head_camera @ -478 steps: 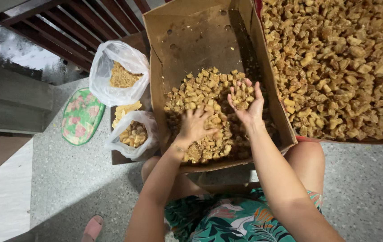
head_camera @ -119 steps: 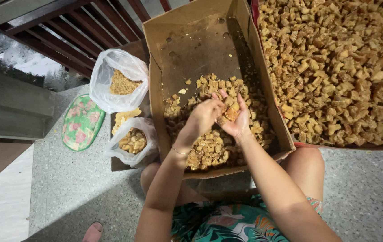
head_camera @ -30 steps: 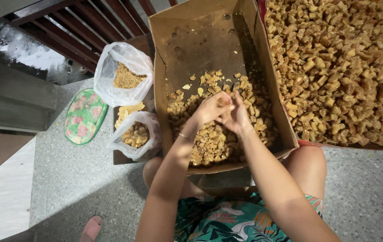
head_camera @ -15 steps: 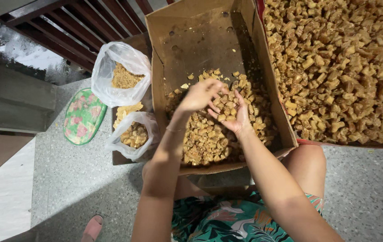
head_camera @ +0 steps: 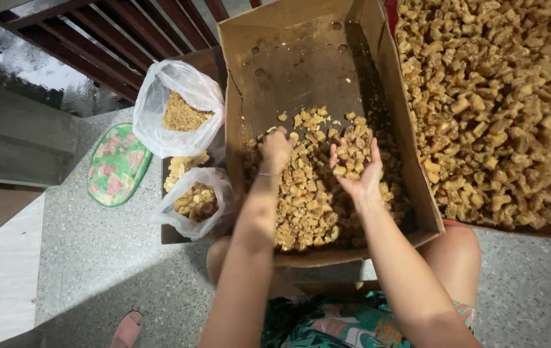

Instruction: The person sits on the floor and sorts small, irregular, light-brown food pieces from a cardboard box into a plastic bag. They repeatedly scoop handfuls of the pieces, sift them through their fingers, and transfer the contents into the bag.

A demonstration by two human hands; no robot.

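A brown cardboard box (head_camera: 301,58) rests on my lap, its near half filled with small golden-brown fried chunks (head_camera: 307,206). My right hand (head_camera: 356,171) lies palm up over the pile, cupping several chunks. Fingers closed, my left hand (head_camera: 275,148) reaches down into the pile at its left side; whether it grips any pieces is hidden.
A large heap of the same chunks (head_camera: 501,109) fills the container at right. To the left of the box two clear plastic bags (head_camera: 182,106) (head_camera: 195,200) hold crumbs and chunks. A floral green mat (head_camera: 117,164) lies on the speckled floor; a wooden railing (head_camera: 114,45) runs behind.
My hands were together over the pile; now they have parted. The right hand has turned palm up with chunks in it, the left has dropped into the pile.
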